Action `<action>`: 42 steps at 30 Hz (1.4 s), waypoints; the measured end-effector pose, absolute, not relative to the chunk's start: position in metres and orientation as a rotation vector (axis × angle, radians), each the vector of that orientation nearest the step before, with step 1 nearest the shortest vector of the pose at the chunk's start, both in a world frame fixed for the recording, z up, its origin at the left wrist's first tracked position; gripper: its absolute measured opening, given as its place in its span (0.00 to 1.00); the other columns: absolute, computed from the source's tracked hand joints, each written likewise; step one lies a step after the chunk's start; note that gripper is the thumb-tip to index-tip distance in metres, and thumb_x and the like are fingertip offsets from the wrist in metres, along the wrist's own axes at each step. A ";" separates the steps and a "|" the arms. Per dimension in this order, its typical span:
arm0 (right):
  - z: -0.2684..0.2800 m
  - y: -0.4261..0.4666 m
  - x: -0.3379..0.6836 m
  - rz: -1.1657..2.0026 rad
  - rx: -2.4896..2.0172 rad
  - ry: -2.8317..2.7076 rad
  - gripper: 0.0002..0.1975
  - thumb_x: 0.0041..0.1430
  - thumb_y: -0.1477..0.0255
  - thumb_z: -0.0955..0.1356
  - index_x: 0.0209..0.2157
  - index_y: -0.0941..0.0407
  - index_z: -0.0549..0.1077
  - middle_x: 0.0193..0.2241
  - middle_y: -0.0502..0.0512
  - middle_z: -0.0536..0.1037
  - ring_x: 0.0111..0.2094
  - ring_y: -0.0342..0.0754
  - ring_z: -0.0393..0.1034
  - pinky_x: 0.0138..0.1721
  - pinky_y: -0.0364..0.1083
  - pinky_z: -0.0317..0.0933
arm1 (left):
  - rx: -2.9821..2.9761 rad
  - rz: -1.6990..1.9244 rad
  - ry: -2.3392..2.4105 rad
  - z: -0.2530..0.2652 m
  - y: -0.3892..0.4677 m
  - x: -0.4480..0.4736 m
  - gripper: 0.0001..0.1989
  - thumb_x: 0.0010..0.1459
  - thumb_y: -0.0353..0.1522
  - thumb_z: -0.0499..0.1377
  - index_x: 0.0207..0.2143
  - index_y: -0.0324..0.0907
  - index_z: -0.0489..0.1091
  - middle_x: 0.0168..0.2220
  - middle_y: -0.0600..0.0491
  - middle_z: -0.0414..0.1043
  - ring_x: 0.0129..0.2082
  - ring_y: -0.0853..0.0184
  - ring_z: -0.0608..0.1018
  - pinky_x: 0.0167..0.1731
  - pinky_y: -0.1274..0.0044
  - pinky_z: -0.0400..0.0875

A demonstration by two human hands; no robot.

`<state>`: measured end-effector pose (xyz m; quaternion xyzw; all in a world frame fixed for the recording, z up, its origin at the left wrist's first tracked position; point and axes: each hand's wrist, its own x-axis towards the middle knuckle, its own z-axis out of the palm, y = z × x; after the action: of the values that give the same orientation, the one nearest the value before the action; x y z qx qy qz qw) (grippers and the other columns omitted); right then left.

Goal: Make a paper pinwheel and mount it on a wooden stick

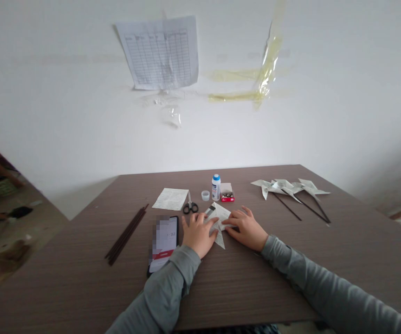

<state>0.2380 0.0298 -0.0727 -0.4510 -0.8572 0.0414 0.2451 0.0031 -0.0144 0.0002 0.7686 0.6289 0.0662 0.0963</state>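
A printed paper pinwheel, partly folded with pointed corners, lies on the table between my two hands. My left hand is at its left side, with thumb and index finger closed on the paper and the other fingers spread. From the right, my right hand grips the paper's edge between thumb and fingertips. The fingers cover the pinwheel's middle and part of its sides. Black-handled scissors lie just beyond my left hand. A phone rests to the left, close to my left forearm.
Behind the hands stand a blue-capped white bottle, a small clear cup and a red box of small pins. A square paper sheet and dark sticks lie left. Several pinwheels on sticks lie right, near the wall.
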 end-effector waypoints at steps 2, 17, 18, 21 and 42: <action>-0.073 0.030 0.238 0.111 -1.224 -2.347 0.14 0.80 0.68 0.77 0.57 0.42 0.97 0.48 0.57 0.93 0.55 0.62 0.91 0.82 0.77 0.70 | 2.280 0.191 1.856 0.000 -0.015 0.003 0.26 0.84 0.34 0.70 0.78 0.61 0.88 0.79 0.42 0.84 0.84 0.36 0.78 0.88 0.24 0.60; -0.068 0.028 0.238 0.125 -1.259 -2.355 0.16 0.80 0.67 0.75 0.58 0.41 0.97 0.50 0.56 0.95 0.56 0.63 0.92 0.84 0.75 0.71 | 2.308 0.263 1.861 -0.006 -0.015 0.002 0.29 0.83 0.32 0.70 0.80 0.61 0.85 0.77 0.42 0.87 0.85 0.38 0.78 0.88 0.23 0.61; -0.068 0.028 0.239 0.128 -1.252 -2.354 0.16 0.81 0.67 0.75 0.58 0.41 0.97 0.50 0.56 0.94 0.56 0.63 0.92 0.84 0.75 0.70 | 2.306 0.267 1.861 -0.006 -0.016 0.002 0.30 0.83 0.31 0.70 0.81 0.61 0.85 0.77 0.42 0.87 0.85 0.38 0.79 0.88 0.24 0.61; -0.069 0.029 0.239 0.138 -1.232 -2.350 0.15 0.81 0.67 0.75 0.57 0.44 0.97 0.49 0.57 0.94 0.56 0.62 0.91 0.83 0.78 0.70 | 2.305 0.259 1.860 -0.005 -0.017 0.002 0.28 0.82 0.32 0.71 0.78 0.62 0.88 0.78 0.43 0.87 0.85 0.37 0.78 0.88 0.23 0.62; -0.066 0.028 0.237 0.157 -1.283 -2.351 0.15 0.81 0.67 0.75 0.56 0.41 0.97 0.50 0.58 0.95 0.58 0.65 0.92 0.84 0.78 0.69 | 2.310 0.310 1.848 -0.003 -0.018 0.007 0.27 0.79 0.28 0.73 0.73 0.60 0.91 0.81 0.43 0.81 0.85 0.39 0.76 0.89 0.29 0.65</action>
<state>0.2368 0.0277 -0.0661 -0.4658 -0.8534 0.0570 0.2271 0.0067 -0.0177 -0.0028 0.7738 0.6192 0.1039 0.0834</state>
